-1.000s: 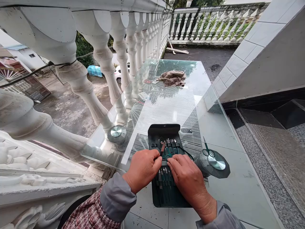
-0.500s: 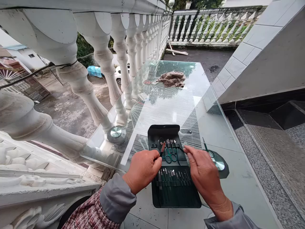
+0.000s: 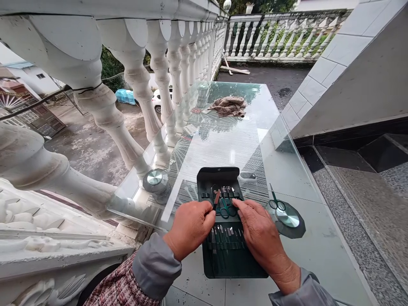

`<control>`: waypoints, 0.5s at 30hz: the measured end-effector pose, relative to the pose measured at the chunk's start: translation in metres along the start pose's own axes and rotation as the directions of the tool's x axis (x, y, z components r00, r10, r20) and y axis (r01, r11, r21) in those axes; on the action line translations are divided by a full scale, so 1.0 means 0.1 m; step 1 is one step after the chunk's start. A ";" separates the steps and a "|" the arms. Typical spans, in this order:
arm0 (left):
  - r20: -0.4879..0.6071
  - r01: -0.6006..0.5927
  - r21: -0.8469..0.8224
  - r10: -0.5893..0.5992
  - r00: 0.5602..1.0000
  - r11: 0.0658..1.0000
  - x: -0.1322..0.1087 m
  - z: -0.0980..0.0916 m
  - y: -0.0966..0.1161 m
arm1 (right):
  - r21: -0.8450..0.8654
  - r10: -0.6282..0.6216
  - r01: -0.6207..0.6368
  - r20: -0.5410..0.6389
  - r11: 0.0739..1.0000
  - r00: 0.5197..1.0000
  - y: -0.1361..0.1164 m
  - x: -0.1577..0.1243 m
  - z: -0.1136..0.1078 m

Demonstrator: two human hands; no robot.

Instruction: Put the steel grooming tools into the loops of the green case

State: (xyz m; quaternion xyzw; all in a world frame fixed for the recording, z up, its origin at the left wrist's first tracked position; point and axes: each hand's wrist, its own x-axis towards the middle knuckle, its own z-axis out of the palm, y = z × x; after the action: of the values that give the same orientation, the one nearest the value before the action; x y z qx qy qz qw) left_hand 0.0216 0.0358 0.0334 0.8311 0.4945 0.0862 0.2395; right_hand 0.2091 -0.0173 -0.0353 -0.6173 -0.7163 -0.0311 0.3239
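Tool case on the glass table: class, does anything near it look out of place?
Yes. One pair of green-handled scissors lies outside the tool case, on the glass table to its right, above a round metal fitting, while most other tools sit in its slots. The left hand pinches a reddish tool.

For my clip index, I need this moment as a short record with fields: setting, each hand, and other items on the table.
Setting: glass table beside a white balustrade
Left hand: pinches a small tool over the open tool case
Right hand: fingers flat on the case, beside its green-handled scissors
Also on table: loose scissors, crumpled cloth
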 end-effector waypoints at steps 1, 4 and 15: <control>0.001 0.002 -0.008 -0.002 1.000 1.000 0.00 0.00 0.00 | 0.039 0.019 -0.019 -0.015 0.999 1.000 0.00 0.01 -0.02; 0.040 0.011 -0.104 -0.007 0.999 0.995 0.00 -0.01 0.00 | 0.143 0.068 -0.053 -0.105 0.988 0.992 -0.02 0.04 -0.09; 0.140 -0.028 -0.219 0.060 0.988 0.975 0.00 0.09 0.04 | 0.370 -0.076 0.133 -0.165 0.920 0.983 -0.32 0.05 -0.16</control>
State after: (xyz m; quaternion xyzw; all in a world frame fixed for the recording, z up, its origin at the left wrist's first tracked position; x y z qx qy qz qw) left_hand 0.0280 0.0314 0.0278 0.8147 0.4449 0.0839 0.3622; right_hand 0.1870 -0.0273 -0.0083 -0.4999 -0.7148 0.0450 0.4870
